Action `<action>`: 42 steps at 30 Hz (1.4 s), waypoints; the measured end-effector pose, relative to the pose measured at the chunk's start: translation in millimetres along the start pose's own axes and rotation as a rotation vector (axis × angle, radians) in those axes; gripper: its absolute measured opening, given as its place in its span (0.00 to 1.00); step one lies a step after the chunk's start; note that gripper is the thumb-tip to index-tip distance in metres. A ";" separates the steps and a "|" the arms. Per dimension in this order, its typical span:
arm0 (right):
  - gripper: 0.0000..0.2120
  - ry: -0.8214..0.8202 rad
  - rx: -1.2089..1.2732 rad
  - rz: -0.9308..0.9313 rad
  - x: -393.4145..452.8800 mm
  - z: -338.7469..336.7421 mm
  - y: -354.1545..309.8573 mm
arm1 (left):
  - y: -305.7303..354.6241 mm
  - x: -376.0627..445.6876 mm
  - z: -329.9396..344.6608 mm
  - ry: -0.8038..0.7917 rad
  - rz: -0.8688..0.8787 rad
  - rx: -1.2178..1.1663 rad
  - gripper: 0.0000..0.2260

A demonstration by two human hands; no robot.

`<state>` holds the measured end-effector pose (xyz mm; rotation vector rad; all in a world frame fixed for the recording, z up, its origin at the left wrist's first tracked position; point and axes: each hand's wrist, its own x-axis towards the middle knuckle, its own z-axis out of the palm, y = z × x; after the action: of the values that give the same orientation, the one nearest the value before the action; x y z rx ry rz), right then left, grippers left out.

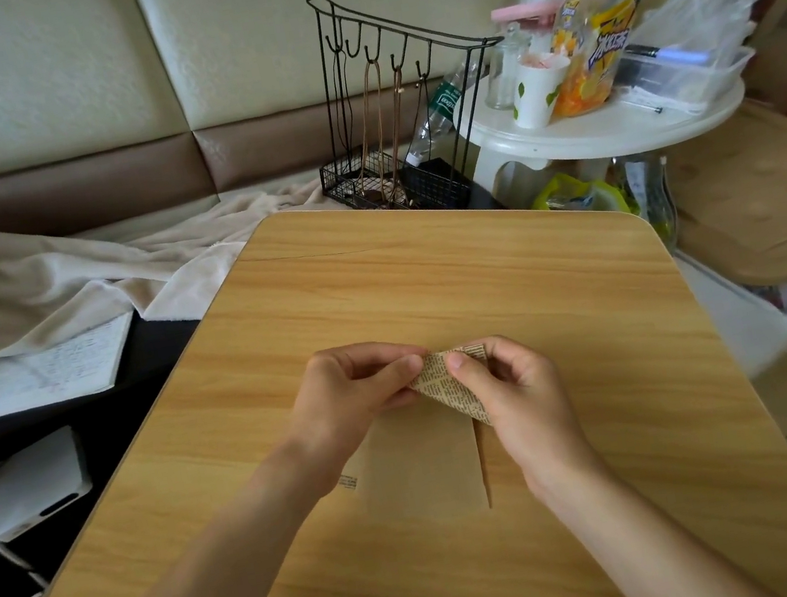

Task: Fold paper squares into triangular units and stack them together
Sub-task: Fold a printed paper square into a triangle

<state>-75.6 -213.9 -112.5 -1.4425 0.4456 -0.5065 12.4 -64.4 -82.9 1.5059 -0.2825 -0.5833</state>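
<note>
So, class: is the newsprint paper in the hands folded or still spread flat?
Folded: the newsprint paper forms a triangular flap with its printed side out, pinched between both hands.

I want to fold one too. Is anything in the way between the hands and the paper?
No, nothing. The left hand and right hand already pinch the newsprint paper directly, above plain brown sheets lying on the wooden table.
</note>
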 end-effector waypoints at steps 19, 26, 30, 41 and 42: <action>0.06 -0.029 -0.092 -0.056 -1.4 -1.2 -1.1 | -2.6 1.0 -0.5 0.033 0.018 0.064 0.03; 0.10 -0.035 -0.119 -0.057 0.0 -2.4 1.3 | -3.8 1.5 -0.6 0.052 0.050 0.150 0.02; 0.08 -0.069 -0.160 -0.066 1.8 -3.5 3.6 | -4.6 2.1 -3.3 0.053 0.107 0.335 0.01; 0.16 -0.109 -0.242 -0.114 2.7 -4.7 6.1 | -3.3 4.2 -8.6 -0.051 0.092 0.375 0.02; 0.16 -0.112 -0.259 -0.121 3.0 -5.2 6.0 | -3.0 4.8 -9.4 -0.059 0.091 0.393 0.02</action>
<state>-75.7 -219.5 -118.9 -1.7461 0.3447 -0.4739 20.8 -58.8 -87.3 1.8440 -0.5318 -0.5193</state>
